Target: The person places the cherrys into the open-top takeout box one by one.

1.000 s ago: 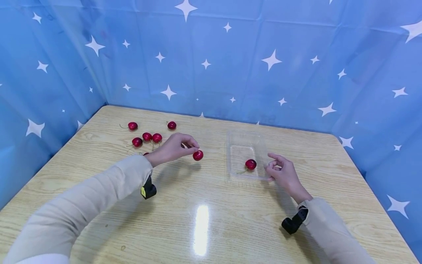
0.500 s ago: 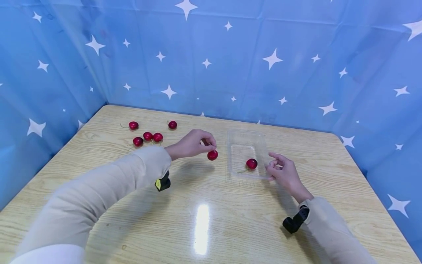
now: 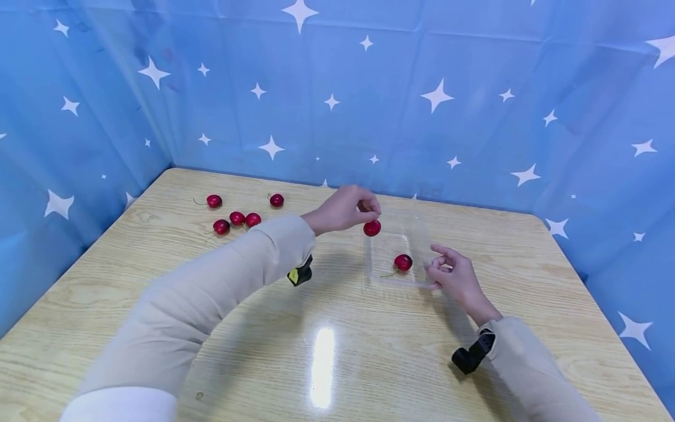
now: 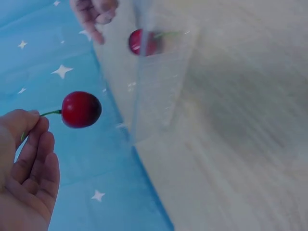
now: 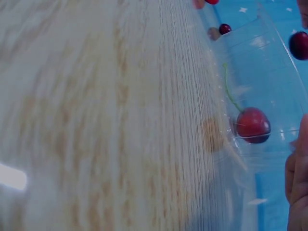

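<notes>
My left hand (image 3: 345,209) pinches a red cherry (image 4: 81,109) by its green stem, between thumb and forefinger. The cherry hangs above the left part of a clear plastic container (image 3: 390,218). Inside that container lies another cherry (image 3: 403,262), its stem pointing left toward the near side. My right hand (image 3: 456,278) is at the container's right side, thumb and curled fingers pinching its rim. In the right wrist view only part of the right hand (image 5: 299,178) shows, so the grip is partly hidden there.
At the back left of the wooden table (image 3: 253,375) lie several loose cherries, among them a stemmed cherry (image 3: 214,201) and a lone cherry (image 3: 276,200). A blue star-patterned curtain (image 3: 337,70) stands behind the table and along its sides.
My left hand has carried the cherry rightward and a little farther back, from beside the container to above its left part. The right hand and the container have stayed in place.
</notes>
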A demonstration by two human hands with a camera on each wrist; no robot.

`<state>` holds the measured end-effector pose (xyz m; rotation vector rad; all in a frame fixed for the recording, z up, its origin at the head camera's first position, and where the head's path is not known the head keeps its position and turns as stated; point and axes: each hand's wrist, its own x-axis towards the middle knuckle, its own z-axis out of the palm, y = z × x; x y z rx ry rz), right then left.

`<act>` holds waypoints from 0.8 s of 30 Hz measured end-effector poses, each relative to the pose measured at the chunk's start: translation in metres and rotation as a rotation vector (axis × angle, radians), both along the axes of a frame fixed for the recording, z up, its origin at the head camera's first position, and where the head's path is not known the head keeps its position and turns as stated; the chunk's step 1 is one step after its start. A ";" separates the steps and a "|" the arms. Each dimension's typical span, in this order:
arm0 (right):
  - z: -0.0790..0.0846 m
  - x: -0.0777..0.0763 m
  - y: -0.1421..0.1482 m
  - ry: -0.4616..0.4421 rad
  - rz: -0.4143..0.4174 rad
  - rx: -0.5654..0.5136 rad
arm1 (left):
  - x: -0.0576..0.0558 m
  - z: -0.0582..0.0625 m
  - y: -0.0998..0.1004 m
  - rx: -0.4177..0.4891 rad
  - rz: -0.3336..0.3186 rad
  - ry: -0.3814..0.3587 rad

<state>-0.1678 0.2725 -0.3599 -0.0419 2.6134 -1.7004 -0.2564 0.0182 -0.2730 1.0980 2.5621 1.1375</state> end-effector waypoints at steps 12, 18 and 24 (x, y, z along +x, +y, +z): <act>-0.002 -0.002 0.000 0.012 0.001 -0.020 | -0.011 0.020 0.028 -0.020 0.018 -0.033; -0.002 -0.003 0.000 0.012 0.001 -0.022 | -0.013 0.014 0.041 -0.015 -0.031 -0.063; 0.000 -0.001 0.003 -0.001 -0.005 -0.022 | -0.018 0.005 0.047 0.020 -0.010 -0.107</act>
